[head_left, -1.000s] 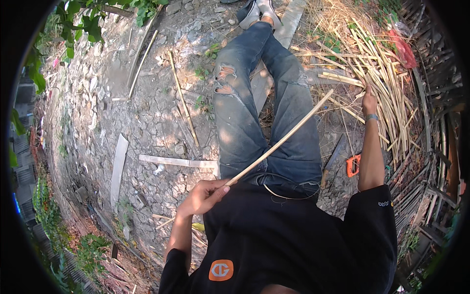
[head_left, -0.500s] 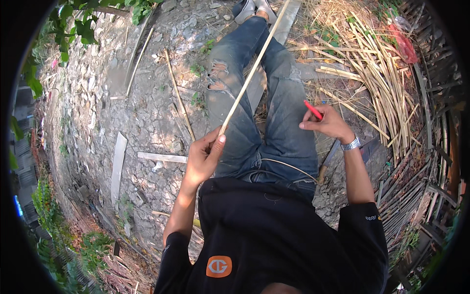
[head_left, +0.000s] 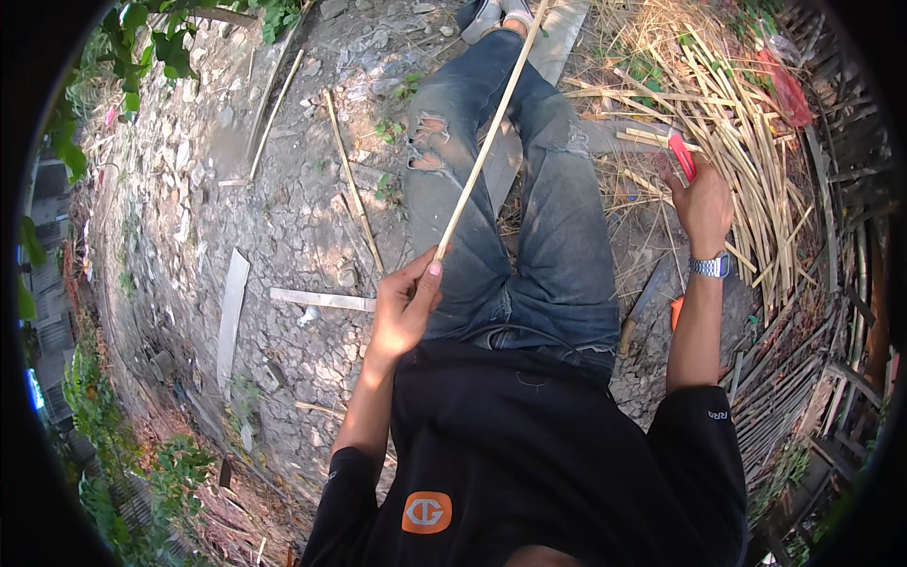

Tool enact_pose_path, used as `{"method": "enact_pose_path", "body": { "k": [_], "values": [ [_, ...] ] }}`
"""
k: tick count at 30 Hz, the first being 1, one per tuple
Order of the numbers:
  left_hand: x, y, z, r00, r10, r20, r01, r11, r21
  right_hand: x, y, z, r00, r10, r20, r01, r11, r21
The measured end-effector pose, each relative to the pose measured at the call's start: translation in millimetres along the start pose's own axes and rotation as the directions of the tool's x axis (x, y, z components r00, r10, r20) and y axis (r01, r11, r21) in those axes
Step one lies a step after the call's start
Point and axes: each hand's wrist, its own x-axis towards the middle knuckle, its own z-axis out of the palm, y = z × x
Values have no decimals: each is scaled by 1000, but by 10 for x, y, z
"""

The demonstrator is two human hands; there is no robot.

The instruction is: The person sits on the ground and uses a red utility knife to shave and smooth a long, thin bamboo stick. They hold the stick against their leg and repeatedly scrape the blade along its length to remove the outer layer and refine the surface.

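A long, thin bamboo strip point(head_left: 491, 142) slants up from my left hand point(head_left: 404, 307) and across my outstretched legs toward my feet. The thumb and fingers of that hand pinch its lower end. Out to the right, my right hand point(head_left: 706, 210) is closed on a slim red tool point(head_left: 681, 156) that pokes up past the fingers; its exact kind is unclear. That hand is over the edge of a heap of split bamboo strips point(head_left: 756, 161). Below it on the ground lies a knife with a wooden handle point(head_left: 626, 336), and beside the knife is an orange object point(head_left: 676, 310), partly hidden by my forearm.
A grey plank point(head_left: 563, 42) runs between and beyond my legs. To the left, a flat grey piece point(head_left: 231, 321), a pale slat point(head_left: 321, 300) and a loose strip point(head_left: 354, 184) lie on cracked, stony soil. A red plastic bag point(head_left: 786, 90) is beyond the heap.
My right hand has swung right and turned with the red tool, away from my thigh. A thin curved strip across my lap is no longer visible. My left hand has barely shifted.
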Motion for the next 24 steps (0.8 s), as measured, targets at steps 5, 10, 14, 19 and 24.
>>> {"method": "enact_pose_path", "body": {
  "k": [5,10,14,19,24],
  "values": [
    [69,63,97,997,-55,55,59,996,-69,-67,-470,-389,982,84,168,-149,893,425],
    [103,83,227,995,-60,80,64,997,-44,-709,-1408,-229,826,-402,396,137,823,551],
    [131,115,280,996,64,62,-69,995,76,-1010,-1676,-71,713,-481,510,177,828,532],
    [72,109,254,998,49,-49,-30,943,330,-855,-1619,168,794,-453,405,239,846,477],
    [-196,198,103,999,53,3,-48,873,485,-34,-1077,574,973,-38,230,-53,924,378]
  ]
}}
